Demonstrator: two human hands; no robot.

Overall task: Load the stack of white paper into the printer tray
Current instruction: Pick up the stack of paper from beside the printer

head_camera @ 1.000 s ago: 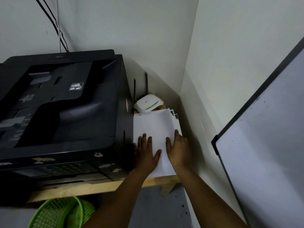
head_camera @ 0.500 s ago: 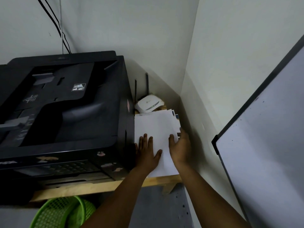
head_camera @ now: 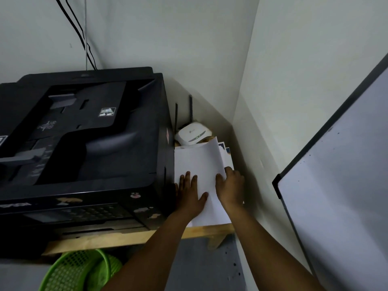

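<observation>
A stack of white paper (head_camera: 199, 160) lies on the wooden shelf (head_camera: 134, 238), just right of the big black printer (head_camera: 84, 139). My left hand (head_camera: 190, 196) rests flat on the stack's near left part, fingers spread. My right hand (head_camera: 231, 187) grips the stack's right edge, thumb on top and fingers curled under, and that edge is lifted and tilted up. The printer's front trays sit low at the front, dark and hard to read.
A white router (head_camera: 193, 134) with two antennas stands behind the paper in the corner. Walls close in behind and on the right. A whiteboard (head_camera: 336, 196) leans at right. A green mesh basket (head_camera: 79, 269) sits under the shelf. Cables (head_camera: 79, 32) run down the wall.
My right hand slid from lying flat on the paper to its right edge and curled under it. The top sheets' right side has risen. My left hand stays flat.
</observation>
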